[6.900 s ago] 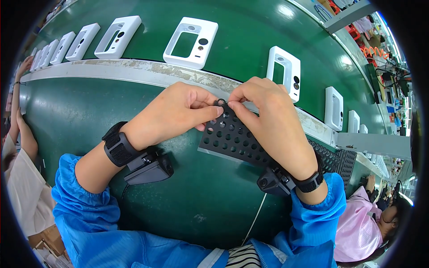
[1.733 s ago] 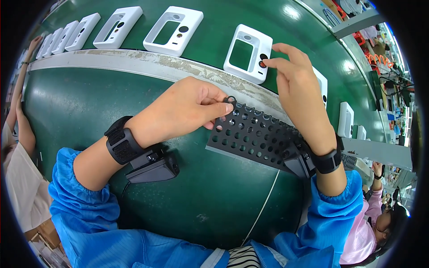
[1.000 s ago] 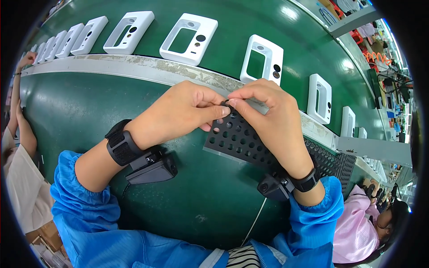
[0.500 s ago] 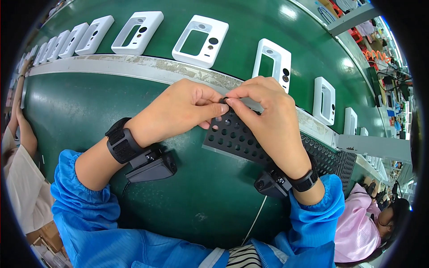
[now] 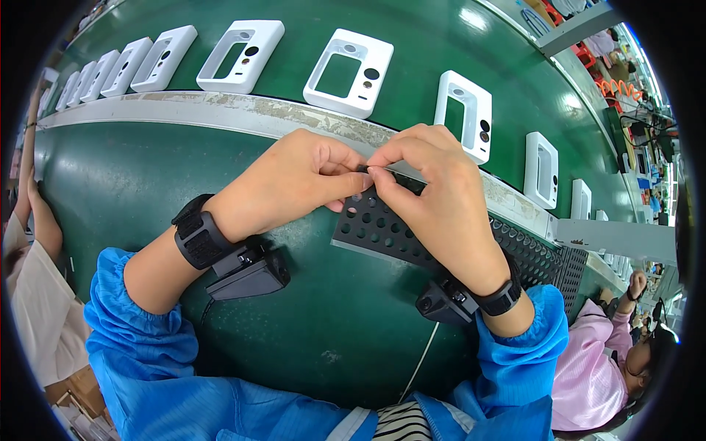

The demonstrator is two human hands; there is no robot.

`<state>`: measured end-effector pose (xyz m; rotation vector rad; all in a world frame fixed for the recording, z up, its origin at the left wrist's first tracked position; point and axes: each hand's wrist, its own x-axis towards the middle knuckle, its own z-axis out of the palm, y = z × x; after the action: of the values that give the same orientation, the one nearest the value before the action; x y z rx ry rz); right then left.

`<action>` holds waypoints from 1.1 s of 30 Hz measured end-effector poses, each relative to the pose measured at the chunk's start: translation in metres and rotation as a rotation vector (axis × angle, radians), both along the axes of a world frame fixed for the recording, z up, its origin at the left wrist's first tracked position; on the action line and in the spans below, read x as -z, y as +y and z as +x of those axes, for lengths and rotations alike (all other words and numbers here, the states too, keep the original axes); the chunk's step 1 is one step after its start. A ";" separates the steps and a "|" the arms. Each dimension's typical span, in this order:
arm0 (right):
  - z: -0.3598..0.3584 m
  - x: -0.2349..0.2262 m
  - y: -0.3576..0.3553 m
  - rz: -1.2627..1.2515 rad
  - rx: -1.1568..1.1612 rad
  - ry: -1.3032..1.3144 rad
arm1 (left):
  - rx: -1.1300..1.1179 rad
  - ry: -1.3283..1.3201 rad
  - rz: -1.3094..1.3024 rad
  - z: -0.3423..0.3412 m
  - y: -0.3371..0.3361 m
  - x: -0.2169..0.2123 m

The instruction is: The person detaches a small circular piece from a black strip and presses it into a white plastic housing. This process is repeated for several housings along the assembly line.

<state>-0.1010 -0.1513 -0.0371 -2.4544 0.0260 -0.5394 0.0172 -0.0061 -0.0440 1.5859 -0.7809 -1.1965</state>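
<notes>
My left hand (image 5: 294,173) is closed at the left corner of a black sheet with rows of round holes (image 5: 379,220), its thumb on top and its fingers partly under the sheet. Thumb and forefinger of my right hand (image 5: 438,187) pinch a small black piece (image 5: 362,169) at the sheet's upper edge, right beside the left thumb tip. Fingertips hide most of that piece, and I cannot tell whether it is loose from the sheet. The sheet is held above the green table, and part of it lies hidden behind my right hand.
White plastic housings (image 5: 348,73) with a rectangular opening stand in a row on the green conveyor (image 5: 294,51) beyond a worn metal rail (image 5: 250,110). More perforated black sheets (image 5: 535,257) lie to the right. Co-workers sit at the left and at the right, one in pink (image 5: 588,367).
The white housings have shifted to the right along the conveyor. My fingertips have moved slightly at the sheet's edge. The co-worker at right has raised an arm.
</notes>
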 end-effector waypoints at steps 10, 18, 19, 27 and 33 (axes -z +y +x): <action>-0.002 0.000 -0.002 0.175 -0.019 0.046 | -0.051 -0.001 -0.033 -0.004 -0.001 -0.001; -0.002 -0.001 0.000 -0.006 -0.006 -0.014 | -0.005 -0.048 -0.002 -0.002 -0.002 0.001; -0.002 -0.003 -0.003 0.012 0.012 -0.039 | -0.013 -0.045 0.001 -0.002 -0.002 0.001; -0.003 -0.021 -0.012 0.302 0.112 0.003 | -0.036 -0.003 -0.008 -0.003 -0.002 0.005; -0.004 -0.026 -0.013 0.374 0.102 0.050 | 0.034 -0.236 0.041 -0.003 0.000 0.001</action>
<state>-0.1045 -0.1642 -0.0115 -2.1082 0.2510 -0.4688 0.0137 -0.0056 -0.0449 1.7752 -0.9427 -1.0664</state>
